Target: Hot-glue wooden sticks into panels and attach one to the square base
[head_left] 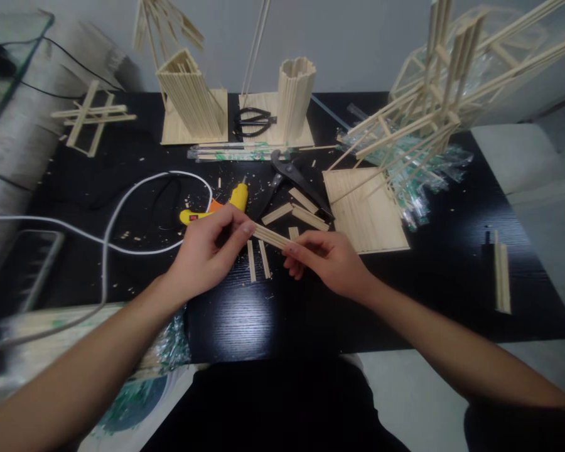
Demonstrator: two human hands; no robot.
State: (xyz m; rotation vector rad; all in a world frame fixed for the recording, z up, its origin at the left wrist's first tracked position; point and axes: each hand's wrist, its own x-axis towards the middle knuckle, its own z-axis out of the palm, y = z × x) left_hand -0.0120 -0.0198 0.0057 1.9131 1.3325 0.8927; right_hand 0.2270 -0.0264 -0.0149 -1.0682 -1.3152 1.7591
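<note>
Pinching narrow, grooved wooden strip in fingers of left hand and right hand, over glossy black table, angling long axis sideways, nearer at right, short of yellow glue gun and dark pliers.

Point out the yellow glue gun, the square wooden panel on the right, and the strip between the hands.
Yellow glue gun point(238, 197): head view, on its yellow body.
Square wooden panel point(370, 218): head view, on its bare flat face.
Wooden strip point(270, 236): head view, mid-length, between both hands.
</note>
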